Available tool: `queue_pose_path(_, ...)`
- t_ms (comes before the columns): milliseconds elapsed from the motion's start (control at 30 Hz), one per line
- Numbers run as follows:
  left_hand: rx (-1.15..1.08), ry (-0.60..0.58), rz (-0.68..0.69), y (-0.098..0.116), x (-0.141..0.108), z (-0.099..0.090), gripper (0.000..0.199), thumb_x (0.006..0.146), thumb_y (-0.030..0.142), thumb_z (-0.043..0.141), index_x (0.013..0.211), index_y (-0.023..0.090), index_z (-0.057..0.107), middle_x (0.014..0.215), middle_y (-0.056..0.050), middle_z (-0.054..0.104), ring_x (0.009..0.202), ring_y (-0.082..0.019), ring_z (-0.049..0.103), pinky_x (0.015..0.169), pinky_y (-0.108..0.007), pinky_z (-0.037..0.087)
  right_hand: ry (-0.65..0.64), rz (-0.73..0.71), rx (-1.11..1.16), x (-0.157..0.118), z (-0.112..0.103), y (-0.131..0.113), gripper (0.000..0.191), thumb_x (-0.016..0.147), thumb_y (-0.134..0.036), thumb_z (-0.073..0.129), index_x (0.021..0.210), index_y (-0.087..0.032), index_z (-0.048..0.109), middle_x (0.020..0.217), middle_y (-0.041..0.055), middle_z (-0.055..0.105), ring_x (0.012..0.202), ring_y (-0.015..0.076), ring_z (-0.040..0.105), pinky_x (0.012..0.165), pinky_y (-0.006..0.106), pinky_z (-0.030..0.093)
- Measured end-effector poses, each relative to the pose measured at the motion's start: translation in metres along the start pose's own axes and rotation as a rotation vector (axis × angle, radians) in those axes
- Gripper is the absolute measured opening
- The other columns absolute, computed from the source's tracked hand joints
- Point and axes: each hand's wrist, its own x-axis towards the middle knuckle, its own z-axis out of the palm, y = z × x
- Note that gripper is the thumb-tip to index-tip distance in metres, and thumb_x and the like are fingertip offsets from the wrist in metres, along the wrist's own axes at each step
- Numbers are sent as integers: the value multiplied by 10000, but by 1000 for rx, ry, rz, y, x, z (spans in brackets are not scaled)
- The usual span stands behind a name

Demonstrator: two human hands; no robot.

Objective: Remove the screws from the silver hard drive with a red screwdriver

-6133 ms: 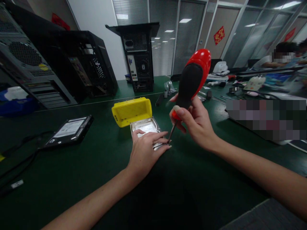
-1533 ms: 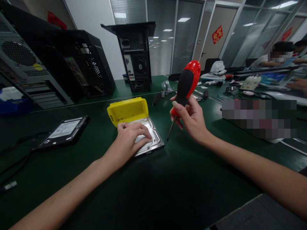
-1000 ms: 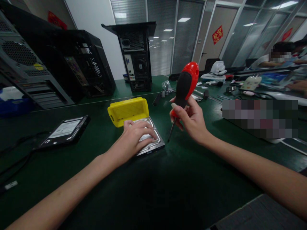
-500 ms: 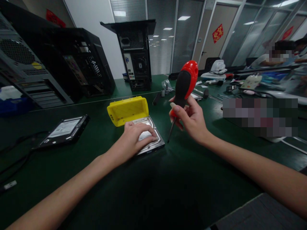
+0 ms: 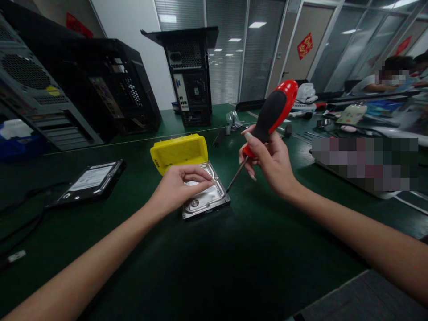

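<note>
A silver hard drive [image 5: 209, 194] lies flat on the green table, partly covered by my left hand [image 5: 179, 185]. That hand hovers over the drive with thumb and fingertips pinched together; whatever they may hold is too small to make out. My right hand [image 5: 267, 160] is closed around a red and black screwdriver [image 5: 272, 111]. Its handle leans up to the right, and its tip is at the drive's right edge. Just behind the drive stands a yellow plastic box [image 5: 180, 151], its open side facing me.
A second hard drive [image 5: 90, 180] and black cables [image 5: 31, 196] lie to the left. Computer cases [image 5: 190, 80] stand along the back. Small parts [image 5: 232, 122] and a pale tray [image 5: 354, 176] with blurred-out contents are on the right. A person [image 5: 377, 82] sits far right.
My left hand has lifted its spread fingers off the drive and brought them into a pinch. My right hand has tilted the screwdriver and brought its tip to the drive's right edge.
</note>
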Motion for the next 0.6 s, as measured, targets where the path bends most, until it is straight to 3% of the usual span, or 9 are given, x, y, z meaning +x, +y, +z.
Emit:
queue_pose_path(200, 243, -82, 158, 6, -2, 11, 257, 807, 335, 623, 1043, 257, 688, 980, 2, 721, 940, -202, 631, 838, -317, 459, 2, -44, 15, 3, -3, -3, 213, 853, -390, 554, 954, -232, 452, 585, -71, 569, 341, 57, 440, 306, 189, 343)
queue_pose_path(300, 259, -123, 207, 6, -1, 17, 224, 837, 321, 588, 1020, 253, 699, 1027, 5, 709, 960, -195, 622, 854, -314, 453, 7, -46, 16, 5, -6, -4, 218, 852, -406, 550, 946, -239, 446, 584, -71, 567, 341, 56, 438, 306, 190, 340)
queue_pose_path(600, 331, -127, 237, 10, -1, 26, 128, 835, 292, 597, 856, 232, 708, 915, -8, 676, 884, -186, 600, 807, -313, 432, 6, -23, -45, 4, -6, -5, 205, 838, -390, 575, 920, -247, 453, 556, -83, 549, 320, 54, 426, 286, 192, 325)
